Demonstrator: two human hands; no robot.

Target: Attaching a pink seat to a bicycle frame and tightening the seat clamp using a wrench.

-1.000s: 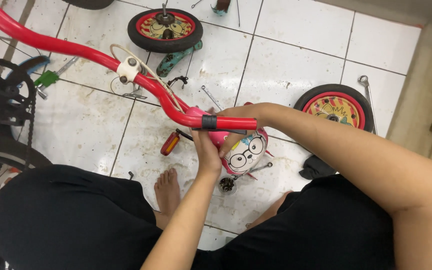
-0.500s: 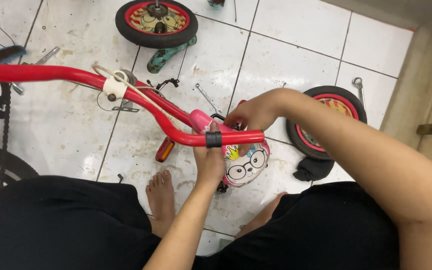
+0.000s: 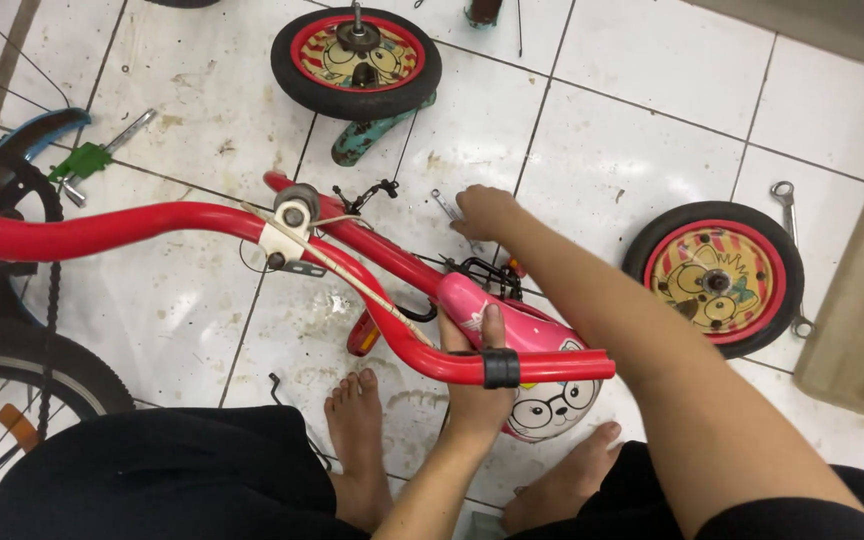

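Note:
A small red bicycle frame (image 3: 152, 228) lies across my lap above the white tiled floor. My left hand (image 3: 474, 385) reaches up from below behind the red tube and holds the pink chain guard (image 3: 512, 325), thumb pressed on its top. My right hand (image 3: 485, 211) stretches forward over the frame to the floor, fingertips down on a small metal spanner (image 3: 444, 204). Whether the fingers have closed around the spanner is hidden. A white cable clamp (image 3: 285, 238) sits on the red tube.
A small red-rimmed wheel (image 3: 357, 62) lies on the tiles at the top and another (image 3: 717, 280) at the right, next to a ring spanner (image 3: 784, 200). A green-handled tool (image 3: 82, 160), a chainring (image 3: 2, 190) and a larger spoked wheel (image 3: 22, 390) are at left. My bare feet (image 3: 357, 440) rest below.
My right hand left the red tube and reached forward to the spanner on the floor. My left hand stayed at the pink guard. The view shifted, so the frame appears lower.

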